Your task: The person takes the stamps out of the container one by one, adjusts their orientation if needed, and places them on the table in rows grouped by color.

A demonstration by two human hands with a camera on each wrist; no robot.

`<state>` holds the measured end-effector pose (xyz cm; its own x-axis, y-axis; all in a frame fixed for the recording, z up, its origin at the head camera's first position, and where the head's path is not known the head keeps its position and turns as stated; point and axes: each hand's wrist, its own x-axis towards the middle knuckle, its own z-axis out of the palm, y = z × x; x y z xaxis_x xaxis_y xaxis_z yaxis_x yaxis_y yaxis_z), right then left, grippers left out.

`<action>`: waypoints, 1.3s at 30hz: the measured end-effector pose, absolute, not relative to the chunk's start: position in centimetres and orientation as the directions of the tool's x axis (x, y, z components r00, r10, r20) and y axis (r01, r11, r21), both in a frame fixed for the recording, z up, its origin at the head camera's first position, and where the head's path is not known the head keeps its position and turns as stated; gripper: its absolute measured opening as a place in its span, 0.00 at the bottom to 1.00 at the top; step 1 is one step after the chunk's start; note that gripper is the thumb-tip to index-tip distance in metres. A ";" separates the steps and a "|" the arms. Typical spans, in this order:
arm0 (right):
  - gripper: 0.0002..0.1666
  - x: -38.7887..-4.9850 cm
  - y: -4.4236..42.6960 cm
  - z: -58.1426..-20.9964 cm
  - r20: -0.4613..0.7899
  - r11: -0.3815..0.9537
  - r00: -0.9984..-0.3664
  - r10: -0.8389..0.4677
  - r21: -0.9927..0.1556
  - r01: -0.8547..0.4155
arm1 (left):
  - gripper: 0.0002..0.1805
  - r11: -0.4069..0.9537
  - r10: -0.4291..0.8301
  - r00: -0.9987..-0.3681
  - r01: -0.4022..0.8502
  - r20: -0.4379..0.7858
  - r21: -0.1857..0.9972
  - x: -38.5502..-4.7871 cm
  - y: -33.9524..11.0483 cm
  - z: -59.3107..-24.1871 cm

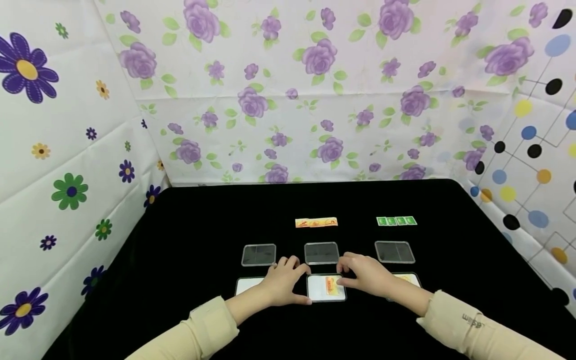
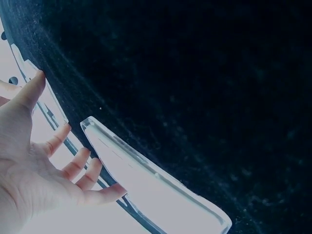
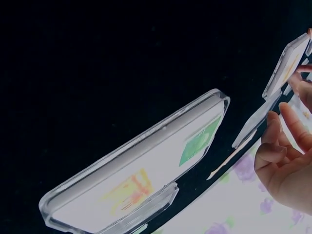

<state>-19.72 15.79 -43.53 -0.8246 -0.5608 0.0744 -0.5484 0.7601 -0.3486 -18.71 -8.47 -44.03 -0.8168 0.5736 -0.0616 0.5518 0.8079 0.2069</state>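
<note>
In the head view my left hand (image 1: 283, 285) is spread beside the middle white-filled clear case (image 1: 317, 287), thumb and index finger at its left corners. The left wrist view shows these fingers (image 2: 35, 90) extended, the little finger by the left white case (image 2: 156, 185). An orange stamp-like piece (image 1: 332, 286) lies in the middle case's right half. My right hand (image 1: 366, 274) is at that case's right edge, its thumb close to the piece. The right wrist view shows it (image 3: 287, 161) loosely bent, nothing visible between its fingers. The right case (image 3: 165, 165) contains an orange and a green piece.
Behind the cases lie three clear rectangular covers, left (image 1: 258, 255), middle (image 1: 321, 253) and right (image 1: 394, 252). Farther back are overlapping orange pieces (image 1: 316, 222) and a row of green pieces (image 1: 396, 221). Patterned cloth walls (image 1: 279, 100) border the black table (image 1: 216, 215).
</note>
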 end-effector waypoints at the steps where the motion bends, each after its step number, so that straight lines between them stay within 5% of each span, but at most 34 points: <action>1: 0.11 -19.7 15.7 -43.5 0.073 0.766 -0.828 -0.556 -0.342 -0.544 | 0.34 0.808 0.574 -0.817 0.552 -0.061 0.206 -18.7 -8.5 -44.0; 39: 0.19 -19.3 14.6 -44.1 0.045 0.781 -0.833 -0.551 -0.323 -0.534 | 0.34 0.801 0.583 -0.811 0.560 -0.059 0.213 -18.8 -8.6 -44.4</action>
